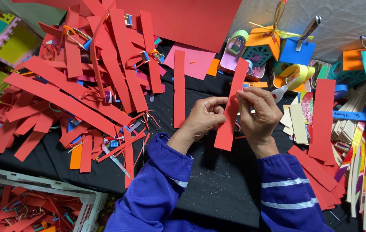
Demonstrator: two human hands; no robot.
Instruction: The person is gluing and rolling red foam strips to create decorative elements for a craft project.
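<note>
- Lower left corner: white plastic basket [89, 198], holding red scraps and bits of wire.
- Bottom centre: two blue sleeves [157, 189], grey-banded, rising from the bottom edge toward mid-frame.
- Centre: left hand [203, 117], fingers curled, thumb and forefinger pinching the left edge of a red foam strip [231, 112].
- Just right of centre: right hand [258, 112], fingertips closed on the same strip's right edge near its upper half; both hands at equal reach, strip between them and touching both.
- Strip's long axis: near vertical in the frame, top leaning slightly right; lower end free over black cloth [217, 180], upper end reaching toward the coloured pieces above.
- Open room: bare black cloth below and between the forearms; narrow dark lane left of the hands.
- Left of the hands, apart: single red strip [179, 88] lying flat, also upright in the frame.
- Left half: large heap of red strips [75, 90], criss-crossed, with small clips and wire among them.
- Right edge: red pieces [324, 120], cream slats and patterned ribbons, crowded close to the right hand.
- Upper right: small foam lanterns [258, 49] in orange, blue, pink and green.
- Top centre: large red sheet [191, 19].
</note>
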